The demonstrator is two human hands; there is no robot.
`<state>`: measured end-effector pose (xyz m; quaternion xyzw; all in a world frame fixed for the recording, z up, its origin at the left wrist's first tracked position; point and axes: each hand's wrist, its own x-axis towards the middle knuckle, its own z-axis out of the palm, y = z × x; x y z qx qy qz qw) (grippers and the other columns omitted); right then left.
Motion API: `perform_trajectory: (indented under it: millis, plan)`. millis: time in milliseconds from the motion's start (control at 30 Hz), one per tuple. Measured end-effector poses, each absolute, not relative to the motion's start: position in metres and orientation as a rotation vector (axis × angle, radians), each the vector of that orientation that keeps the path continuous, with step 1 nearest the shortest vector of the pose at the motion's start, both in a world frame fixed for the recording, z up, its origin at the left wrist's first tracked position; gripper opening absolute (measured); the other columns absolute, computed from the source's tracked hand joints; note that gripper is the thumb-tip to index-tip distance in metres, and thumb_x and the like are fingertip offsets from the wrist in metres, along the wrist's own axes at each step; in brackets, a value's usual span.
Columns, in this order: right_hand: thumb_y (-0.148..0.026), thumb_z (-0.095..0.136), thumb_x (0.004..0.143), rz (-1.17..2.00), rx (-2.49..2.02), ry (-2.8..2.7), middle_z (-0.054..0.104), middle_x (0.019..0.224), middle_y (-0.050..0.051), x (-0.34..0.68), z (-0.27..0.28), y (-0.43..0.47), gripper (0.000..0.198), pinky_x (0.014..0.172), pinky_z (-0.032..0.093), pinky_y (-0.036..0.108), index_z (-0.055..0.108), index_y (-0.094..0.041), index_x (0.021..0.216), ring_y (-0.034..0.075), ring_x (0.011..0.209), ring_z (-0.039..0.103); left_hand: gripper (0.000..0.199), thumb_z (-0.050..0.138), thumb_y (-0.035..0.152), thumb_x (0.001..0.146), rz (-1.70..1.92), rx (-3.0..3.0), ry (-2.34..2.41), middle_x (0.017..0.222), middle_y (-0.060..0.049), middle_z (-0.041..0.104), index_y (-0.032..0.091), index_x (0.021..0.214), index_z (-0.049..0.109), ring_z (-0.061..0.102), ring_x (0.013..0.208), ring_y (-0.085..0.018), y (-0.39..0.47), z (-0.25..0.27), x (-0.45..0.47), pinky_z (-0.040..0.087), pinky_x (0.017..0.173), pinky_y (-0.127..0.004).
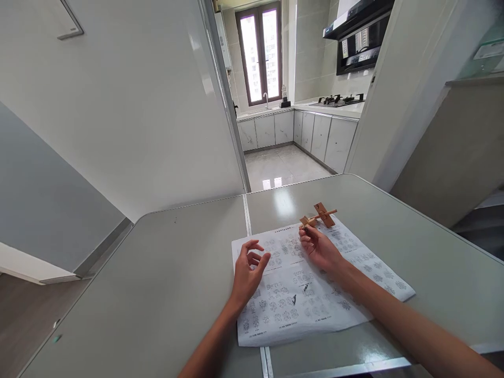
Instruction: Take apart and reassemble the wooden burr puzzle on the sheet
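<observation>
My left hand (250,268) hovers over the left part of a printed sheet (275,325), its fingers loosely curved and apart, with nothing in them. On the same sheet, further back, my right hand (317,247) has its fingertips pinched together. Something small and dark shows at those fingertips, too small to name. Just beyond them lies a small wooden model (325,215) made of flat brown pieces and a thin rod, a bit like a toy plane. I cannot tell whether the right fingers touch it. Rows of line drawings and a few dark check-like marks cover the paper.
The sheet lies on a grey-green table (189,294) with a seam down its middle. A white wall panel (157,105) rises behind its left side. Past the far edge is a kitchen with a gas hob (340,101), a window (260,52) and white cabinets (264,130).
</observation>
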<state>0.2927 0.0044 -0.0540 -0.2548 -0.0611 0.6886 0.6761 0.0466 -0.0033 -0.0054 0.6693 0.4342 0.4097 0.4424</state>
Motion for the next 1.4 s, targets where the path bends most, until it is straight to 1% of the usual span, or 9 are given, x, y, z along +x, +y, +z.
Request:
perform_trajectory:
  millis: [133, 267, 533, 767, 933, 1133, 1267, 1333, 1400]
  plan:
    - [-0.014, 0.068, 0.090, 1.531, -0.547, -0.105, 0.059, 0.075, -0.001, 0.297, -0.057, 0.008, 0.014, 0.039, 0.049, 0.010, 0.056, -0.021, 0.086, 0.006, 0.051, 0.052, 0.042, 0.068, 0.049, 0.091, 1.011, 1.666, 1.074, 0.109, -0.004, 0.067, 0.024, 0.122, 0.054, 0.065, 0.071, -0.013, -0.003, -0.005, 0.046, 0.053, 0.067, -0.027]
    - [-0.015, 0.070, 0.090, 1.523, -0.536, -0.090, 0.059, 0.074, -0.002, 0.299, -0.060, 0.010, 0.016, 0.039, 0.049, 0.010, 0.056, -0.021, 0.086, 0.006, 0.050, 0.052, 0.044, 0.068, 0.049, 0.091, 1.004, 1.653, 1.071, 0.108, -0.004, 0.067, 0.024, 0.124, 0.053, 0.064, 0.072, -0.013, -0.002, -0.007, 0.045, 0.052, 0.067, -0.027]
    - [-0.018, 0.067, 0.092, 1.526, -0.515, -0.083, 0.058, 0.075, -0.001, 0.300, -0.060, 0.009, 0.010, 0.040, 0.049, 0.010, 0.057, -0.020, 0.089, 0.005, 0.051, 0.051, 0.044, 0.067, 0.051, 0.092, 0.999, 1.643, 1.095, 0.106, -0.004, 0.067, 0.023, 0.123, 0.053, 0.062, 0.072, -0.013, -0.002, -0.006, 0.044, 0.051, 0.066, -0.027]
    - [-0.022, 0.072, 0.089, 1.542, -0.535, -0.136, 0.057, 0.072, -0.003, 0.301, -0.059, 0.010, 0.017, 0.038, 0.047, 0.009, 0.055, -0.021, 0.089, 0.005, 0.050, 0.050, 0.044, 0.067, 0.053, 0.091, 1.016, 1.628, 1.094, 0.101, -0.003, 0.067, 0.023, 0.120, 0.055, 0.061, 0.068, -0.012, 0.001, -0.010, 0.043, 0.050, 0.061, -0.026]
    - [-0.027, 0.077, 0.087, 1.558, -0.566, -0.195, 0.056, 0.072, -0.004, 0.299, -0.058, 0.009, 0.022, 0.038, 0.047, 0.009, 0.057, -0.020, 0.090, 0.005, 0.050, 0.049, 0.042, 0.066, 0.053, 0.092, 0.997, 1.630, 1.087, 0.100, -0.002, 0.067, 0.023, 0.119, 0.056, 0.058, 0.065, -0.011, 0.003, -0.013, 0.042, 0.047, 0.059, -0.024]
    - [-0.030, 0.084, 0.081, 1.596, -0.675, -0.349, 0.058, 0.072, -0.004, 0.284, -0.052, 0.003, 0.027, 0.040, 0.046, 0.011, 0.060, -0.020, 0.088, 0.004, 0.050, 0.048, 0.039, 0.064, 0.054, 0.093, 1.007, 1.638, 1.095, 0.096, -0.002, 0.066, 0.022, 0.114, 0.059, 0.059, 0.064, -0.011, 0.005, -0.016, 0.040, 0.048, 0.060, -0.025]
    - [-0.029, 0.088, 0.077, 1.628, -0.767, -0.493, 0.061, 0.073, -0.002, 0.273, -0.045, -0.005, 0.029, 0.042, 0.043, 0.015, 0.063, -0.017, 0.085, 0.006, 0.052, 0.050, 0.039, 0.063, 0.056, 0.093, 0.993, 1.633, 1.098, 0.090, -0.002, 0.065, 0.021, 0.111, 0.061, 0.060, 0.062, -0.012, 0.006, -0.017, 0.039, 0.048, 0.060, -0.026]
    - [-0.034, 0.088, 0.078, 1.639, -0.844, -0.625, 0.062, 0.074, -0.001, 0.270, -0.040, -0.008, 0.030, 0.044, 0.043, 0.017, 0.064, -0.016, 0.085, 0.007, 0.054, 0.051, 0.039, 0.061, 0.056, 0.094, 0.982, 1.627, 1.088, 0.087, -0.001, 0.065, 0.021, 0.110, 0.062, 0.059, 0.062, -0.012, 0.008, -0.018, 0.037, 0.048, 0.059, -0.025]
    - [-0.043, 0.084, 0.081, 1.614, -0.950, -0.812, 0.062, 0.075, -0.001, 0.267, -0.035, -0.011, 0.034, 0.049, 0.045, 0.020, 0.065, -0.016, 0.085, 0.008, 0.056, 0.051, 0.039, 0.060, 0.056, 0.094, 0.971, 1.622, 1.082, 0.084, -0.001, 0.064, 0.021, 0.110, 0.062, 0.058, 0.060, -0.012, 0.010, -0.019, 0.033, 0.046, 0.057, -0.024]
